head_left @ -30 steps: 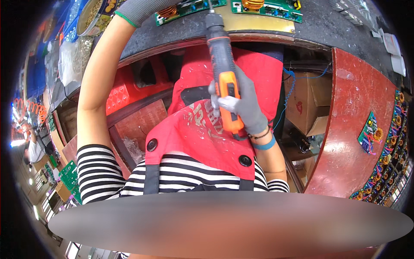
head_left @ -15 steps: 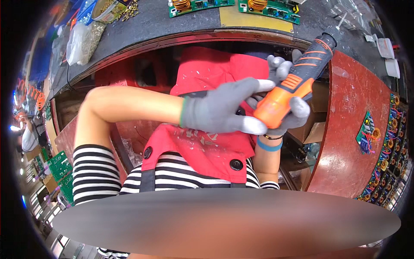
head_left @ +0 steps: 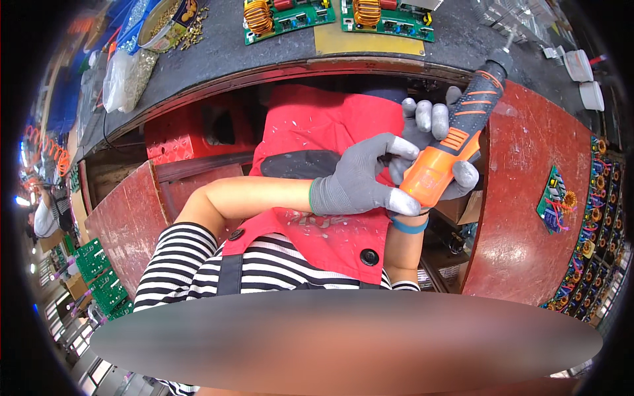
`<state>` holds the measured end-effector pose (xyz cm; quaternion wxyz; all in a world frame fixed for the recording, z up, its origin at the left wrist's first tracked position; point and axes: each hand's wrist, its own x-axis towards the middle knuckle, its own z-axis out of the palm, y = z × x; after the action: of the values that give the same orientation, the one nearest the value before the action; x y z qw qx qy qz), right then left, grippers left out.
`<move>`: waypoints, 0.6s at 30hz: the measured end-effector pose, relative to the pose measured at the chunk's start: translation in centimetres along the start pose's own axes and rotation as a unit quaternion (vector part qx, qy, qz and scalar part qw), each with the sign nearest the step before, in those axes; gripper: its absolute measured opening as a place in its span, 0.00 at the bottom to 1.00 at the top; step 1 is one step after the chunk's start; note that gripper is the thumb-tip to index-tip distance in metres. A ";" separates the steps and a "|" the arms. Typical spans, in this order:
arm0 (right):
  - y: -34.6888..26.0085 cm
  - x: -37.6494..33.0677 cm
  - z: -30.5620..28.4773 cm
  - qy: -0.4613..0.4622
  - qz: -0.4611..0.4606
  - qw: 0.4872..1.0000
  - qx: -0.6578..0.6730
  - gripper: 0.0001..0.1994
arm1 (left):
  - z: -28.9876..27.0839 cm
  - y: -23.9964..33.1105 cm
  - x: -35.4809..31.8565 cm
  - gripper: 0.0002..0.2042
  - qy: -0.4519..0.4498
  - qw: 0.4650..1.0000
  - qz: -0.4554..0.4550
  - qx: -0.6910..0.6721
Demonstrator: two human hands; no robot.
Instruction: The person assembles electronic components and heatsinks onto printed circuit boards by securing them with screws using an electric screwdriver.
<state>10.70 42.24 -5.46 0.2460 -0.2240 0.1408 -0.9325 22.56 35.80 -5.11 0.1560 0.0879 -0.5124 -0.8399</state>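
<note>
An orange and black cordless screwdriver is held slantwise in front of my red apron, its bit end up and to the right over the bench edge. My right hand, in a grey glove with whitish fingertips, cradles the tool from beneath. Some of its fingers show on the left of the grip, and one fingertip shows on the right. My gloved left hand closes on the orange butt end, thumb at the bottom and fingertips on its upper side. Its palm stays hidden.
Two green circuit boards with copper coils stand on the dark bench, near a yellow plate. Brass screws lie by a tub at far left. Another board rests on the red panel at right, beside several rows of boards.
My left hand has shifted slightly right along with its forearm and presses closer to the screwdriver's butt. The whole view has shifted a little, and the tool sits slightly lower.
</note>
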 end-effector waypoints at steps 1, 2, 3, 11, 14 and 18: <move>0.0 0.1 0.0 -0.019 0.028 0.999 0.019 0.48 | -0.6 0.2 0.0 0.33 -0.032 0.997 0.010 0.073; 0.0 0.2 0.2 -0.039 0.056 0.997 0.037 0.48 | -0.9 0.4 0.0 0.32 -0.063 0.987 0.021 0.145; -0.1 0.1 0.3 -0.022 0.103 0.992 0.070 0.48 | -0.4 0.4 -0.1 0.25 -0.012 0.993 0.051 0.107; -1.1 -2.2 1.9 0.038 0.410 0.905 -0.107 0.38 | -17.4 13.9 13.6 0.19 0.123 0.498 0.432 0.742; 1.7 -2.0 1.8 0.027 0.457 0.882 -0.110 0.35 | -21.1 13.0 17.7 0.24 -0.032 0.603 0.534 0.591; 3.0 -0.7 1.1 0.047 0.472 0.873 -0.111 0.35 | -17.5 15.3 16.1 0.25 -0.008 0.515 0.312 0.798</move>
<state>12.97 39.87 -5.88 0.6233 -0.1132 0.3441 -0.6930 15.50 9.06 0.64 0.2680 0.0031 -0.9631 0.0240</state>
